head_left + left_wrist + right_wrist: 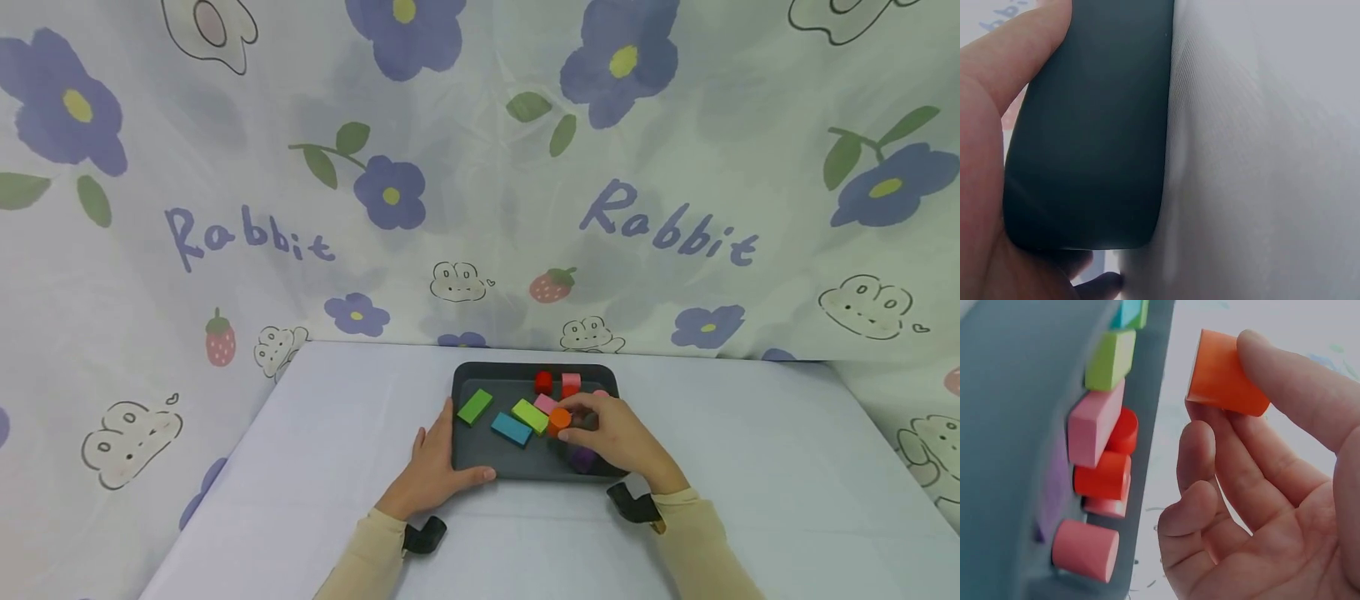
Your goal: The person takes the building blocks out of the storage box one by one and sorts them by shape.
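An orange cylinder block is pinched between the thumb and fingers of my right hand. In the right wrist view, the orange cylinder is clear of the other blocks, and the last two fingers curl loosely below it. My left hand lies around the front left corner of a dark tray, its fingers along the left side and its thumb at the front edge. The left wrist view has the tray's outer wall beside that hand. Under the right hand, part of the tray is hidden.
Inside the tray lie a green block, a blue block, a lime block, a pink block, a red block and a purple block. A pink cylinder shows in the right wrist view. White cloth covers the table.
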`<state>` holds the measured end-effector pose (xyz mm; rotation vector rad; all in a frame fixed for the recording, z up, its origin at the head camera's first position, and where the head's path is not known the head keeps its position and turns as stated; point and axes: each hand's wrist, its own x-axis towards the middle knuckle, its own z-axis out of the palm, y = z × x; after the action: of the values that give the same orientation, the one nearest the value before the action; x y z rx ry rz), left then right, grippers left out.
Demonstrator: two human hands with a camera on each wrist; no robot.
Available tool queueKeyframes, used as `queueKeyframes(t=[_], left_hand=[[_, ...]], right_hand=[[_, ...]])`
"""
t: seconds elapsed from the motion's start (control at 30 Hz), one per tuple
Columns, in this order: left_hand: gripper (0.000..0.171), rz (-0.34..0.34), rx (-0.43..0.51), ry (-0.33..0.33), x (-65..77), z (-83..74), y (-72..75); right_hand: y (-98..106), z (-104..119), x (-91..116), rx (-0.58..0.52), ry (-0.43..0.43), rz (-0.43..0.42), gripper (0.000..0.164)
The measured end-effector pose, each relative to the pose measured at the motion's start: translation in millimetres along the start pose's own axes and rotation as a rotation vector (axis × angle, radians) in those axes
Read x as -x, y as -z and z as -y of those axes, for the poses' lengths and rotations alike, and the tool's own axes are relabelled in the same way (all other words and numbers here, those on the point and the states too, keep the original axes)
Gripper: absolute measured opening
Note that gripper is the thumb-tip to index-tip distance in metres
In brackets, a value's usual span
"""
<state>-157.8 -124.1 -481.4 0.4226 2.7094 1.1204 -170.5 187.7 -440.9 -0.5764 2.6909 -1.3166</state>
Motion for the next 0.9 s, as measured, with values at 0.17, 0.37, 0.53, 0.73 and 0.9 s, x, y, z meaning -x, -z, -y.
queueKeyframes(t=[0.17,0.37,0.53,0.73,0.9], left_hand=[[0.126,-0.002,-0.002,-0.002,-0.4,-0.6,0.1],[0.127,-0.005,-0.008,-0.002,-0.1,0.4,-0.8],[0.127,-0.005,-0.006,0.001,0.4,1.4,-1.4],[0.128,-0.01,-0.01,0.005,0.8,1.4,-1.9],[0.128,-0.012,-0.008,0.004,0.9,1.9,-1.8]], right_hand=[[9,-4,1,-0.023,-0.024,-0.088,0.03],[18,-6,3,-0.02,-0.066,-0.179,0.033],[22,-9,4,0.018,-0.089,-0.23,0.034],[27,-16,5,0.043,-0.077,-0.276,0.035],[32,-21,6,0.067,-0.094,-0.3,0.039]])
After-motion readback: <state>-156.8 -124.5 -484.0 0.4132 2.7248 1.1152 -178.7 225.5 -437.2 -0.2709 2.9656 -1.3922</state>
